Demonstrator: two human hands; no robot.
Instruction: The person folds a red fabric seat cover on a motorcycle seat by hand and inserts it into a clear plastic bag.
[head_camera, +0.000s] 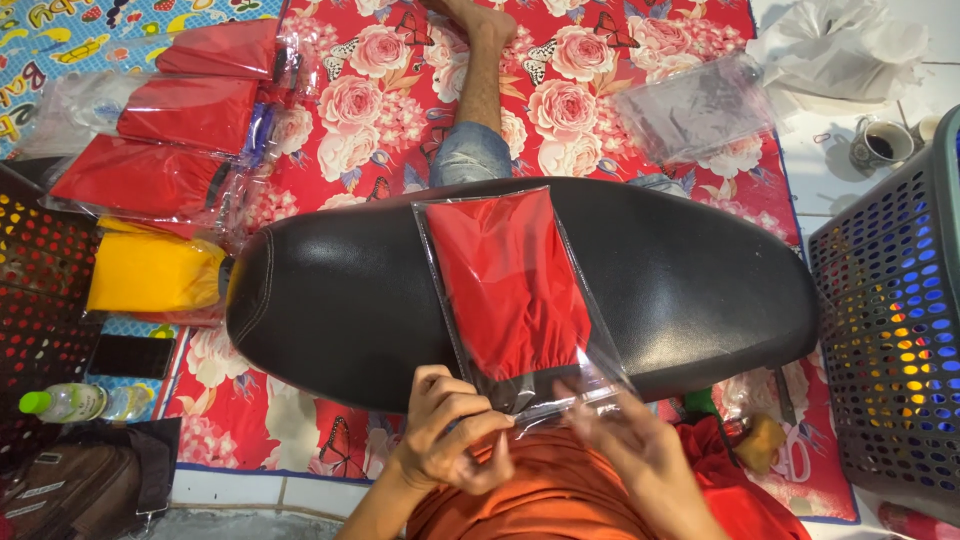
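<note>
Pinching the near, open end of the clear plastic bag (515, 300), the left hand (445, 430) has its fingers curled shut on the flap, while the right hand (640, 445) is blurred and I cannot tell whether its grip is closed on the film or only brushing it. The bag, with a folded red cloth (505, 280) inside, lies across the middle of the black motorcycle seat (700, 280), which serves as the working surface. The seat is rounded and slick, so the bag could slide off its near edge if either hand lets go. The thin flap could crease or close crooked if pulled unevenly, and the red cloth sits close to the opening, where it might get caught. Left of the seat lie more bagged red cloths (190, 110) and a yellow one (150, 270).
</note>
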